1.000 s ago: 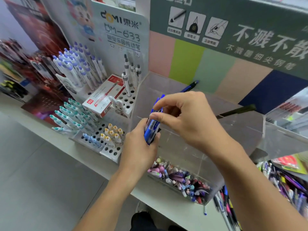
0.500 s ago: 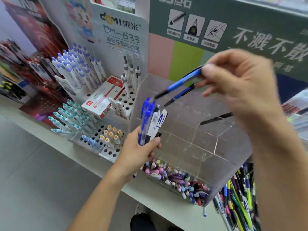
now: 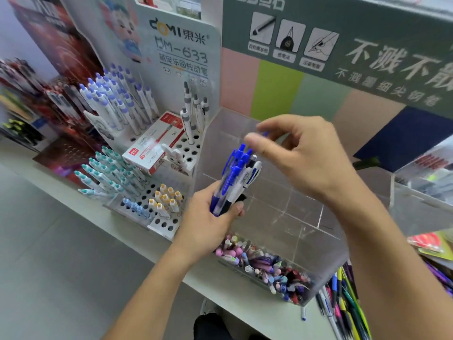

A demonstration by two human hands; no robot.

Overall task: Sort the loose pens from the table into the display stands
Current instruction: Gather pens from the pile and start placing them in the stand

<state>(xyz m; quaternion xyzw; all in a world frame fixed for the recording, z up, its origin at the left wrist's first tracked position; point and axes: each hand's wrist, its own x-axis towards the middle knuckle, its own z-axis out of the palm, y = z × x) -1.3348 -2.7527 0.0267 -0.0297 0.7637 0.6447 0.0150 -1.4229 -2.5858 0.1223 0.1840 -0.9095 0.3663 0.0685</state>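
My left hand (image 3: pixel 208 229) grips a bundle of blue click pens (image 3: pixel 235 177), held upright in front of the clear acrylic display stand (image 3: pixel 282 212). My right hand (image 3: pixel 306 158) hovers just above the bundle's clips with thumb and fingers apart and nothing clearly in them. A sliver of blue (image 3: pixel 266 133) shows behind its fingers. Loose pens (image 3: pixel 343 298) lie on the table at the lower right, partly hidden by my right forearm.
The acrylic stand's front compartment (image 3: pixel 269 268) is packed with mixed pastel pens. To the left a white perforated stand (image 3: pixel 169 224) holds purple, teal, yellow and grey-capped pens, with a red-and-white box (image 3: pixel 154 146) lying on it. Signboards rise behind.
My right hand took one blue pen from the bundle, lifted it toward the back of the acrylic stand, then came back down over the bundle without it. My left hand stayed put.
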